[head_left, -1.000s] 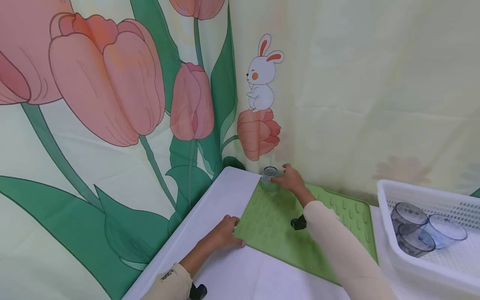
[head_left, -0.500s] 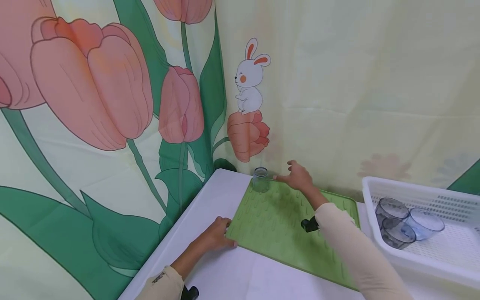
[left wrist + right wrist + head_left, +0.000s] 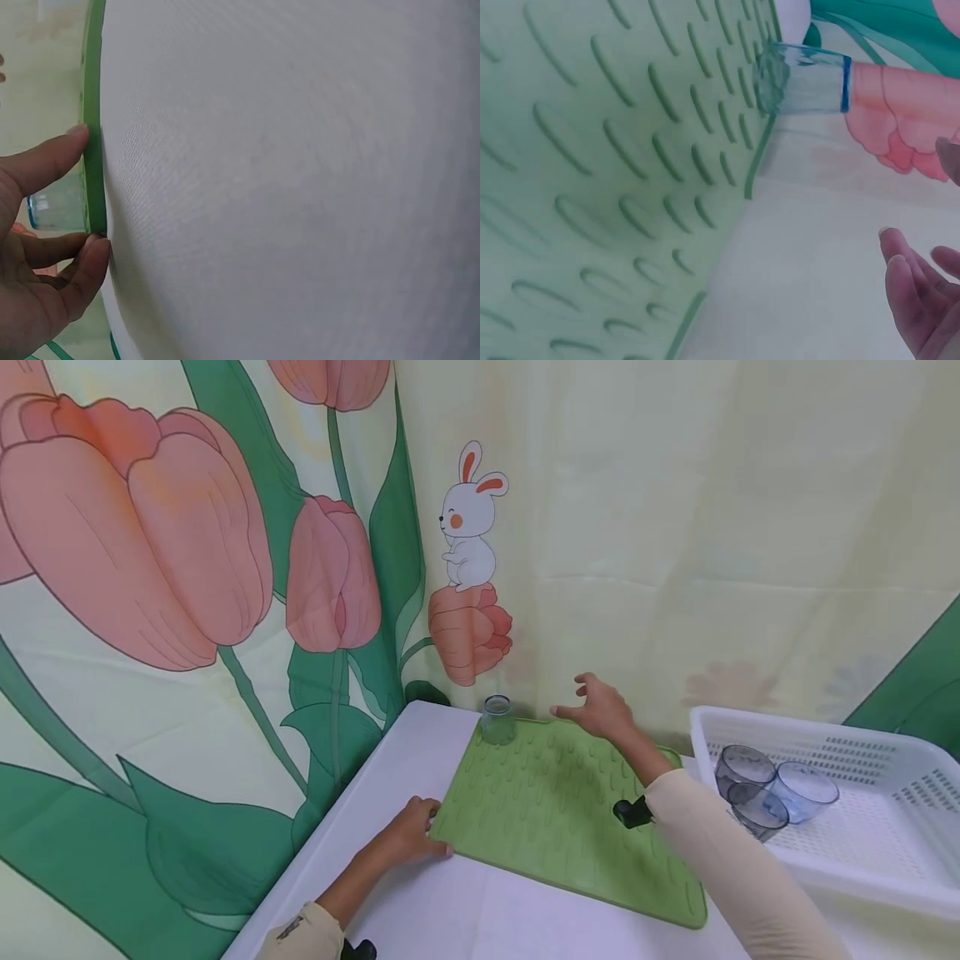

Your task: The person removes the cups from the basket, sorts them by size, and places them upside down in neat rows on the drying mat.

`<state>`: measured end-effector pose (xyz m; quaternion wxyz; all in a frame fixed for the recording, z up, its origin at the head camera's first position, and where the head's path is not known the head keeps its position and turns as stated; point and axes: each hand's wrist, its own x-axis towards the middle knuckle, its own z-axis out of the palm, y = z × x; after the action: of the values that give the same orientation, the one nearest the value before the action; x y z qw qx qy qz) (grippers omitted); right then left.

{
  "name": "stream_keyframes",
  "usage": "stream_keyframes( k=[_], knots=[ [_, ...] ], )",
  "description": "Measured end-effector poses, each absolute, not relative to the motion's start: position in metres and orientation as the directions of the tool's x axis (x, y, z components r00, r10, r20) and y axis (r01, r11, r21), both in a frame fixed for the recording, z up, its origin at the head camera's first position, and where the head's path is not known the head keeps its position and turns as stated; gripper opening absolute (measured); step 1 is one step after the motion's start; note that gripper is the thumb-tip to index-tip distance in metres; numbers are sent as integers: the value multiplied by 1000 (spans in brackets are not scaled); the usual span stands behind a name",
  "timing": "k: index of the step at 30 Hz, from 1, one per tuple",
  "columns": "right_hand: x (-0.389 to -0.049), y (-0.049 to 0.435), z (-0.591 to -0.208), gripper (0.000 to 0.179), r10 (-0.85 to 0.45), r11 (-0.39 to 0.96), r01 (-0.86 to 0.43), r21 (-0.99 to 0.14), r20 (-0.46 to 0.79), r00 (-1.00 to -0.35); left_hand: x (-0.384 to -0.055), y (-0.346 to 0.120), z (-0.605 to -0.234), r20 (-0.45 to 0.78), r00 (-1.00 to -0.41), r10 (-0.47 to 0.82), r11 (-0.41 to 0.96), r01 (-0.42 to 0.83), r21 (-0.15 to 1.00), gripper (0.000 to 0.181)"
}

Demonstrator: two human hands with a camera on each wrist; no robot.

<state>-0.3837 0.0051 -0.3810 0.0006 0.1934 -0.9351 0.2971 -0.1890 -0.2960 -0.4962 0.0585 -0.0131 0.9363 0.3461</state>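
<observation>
A green drying mat (image 3: 555,802) with raised ridges lies on the white table. My left hand (image 3: 411,833) holds its near left corner, the thumb on the front edge and curled fingers against the left edge; the left wrist view shows this grip (image 3: 52,240) too. A clear, bluish glass (image 3: 498,721) stands on the mat's far left corner, its blue edge uppermost. To the right of that glass (image 3: 810,79), apart from it, my right hand (image 3: 602,708) hovers above the mat's back edge, thumb and fingers spread around nothing.
A white perforated basket (image 3: 885,727) stands right of the mat, holding a grey glass (image 3: 745,763), another grey glass (image 3: 761,814) and a blue one (image 3: 806,793). Behind the table hangs a curtain (image 3: 637,527) printed with tulips and a rabbit.
My right hand has drawn away from the glass to the right, leaving it standing on the mat. The left hand has stayed at the mat corner. The head view has turned rightward.
</observation>
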Motion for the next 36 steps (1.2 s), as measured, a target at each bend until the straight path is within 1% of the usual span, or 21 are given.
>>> stream_keyframes(
  k=[12,21,27,30,36],
  knots=[
    [-359,48,-370,72,-351,740,-382,-553,167,-922,-189,-295,-497,-116,-993,-2,755,-77,652,79],
    [-347,75,-371,68,-336,736,-386,-557,194,-922,-189,-294,-499,-108,-994,-10,761,-78,644,78],
    [-338,92,-374,62,-332,748,-400,-530,223,-917,-190,-295,-500,-118,-993,-9,771,-83,632,78],
    [-334,100,-374,61,-331,755,-399,-521,223,-917,-189,-295,-499,-118,-993,-15,775,-86,627,79],
    [-323,117,-375,60,-325,741,-402,-539,236,-916,-189,-295,-498,-115,-993,-15,779,-84,622,78]
  ],
)
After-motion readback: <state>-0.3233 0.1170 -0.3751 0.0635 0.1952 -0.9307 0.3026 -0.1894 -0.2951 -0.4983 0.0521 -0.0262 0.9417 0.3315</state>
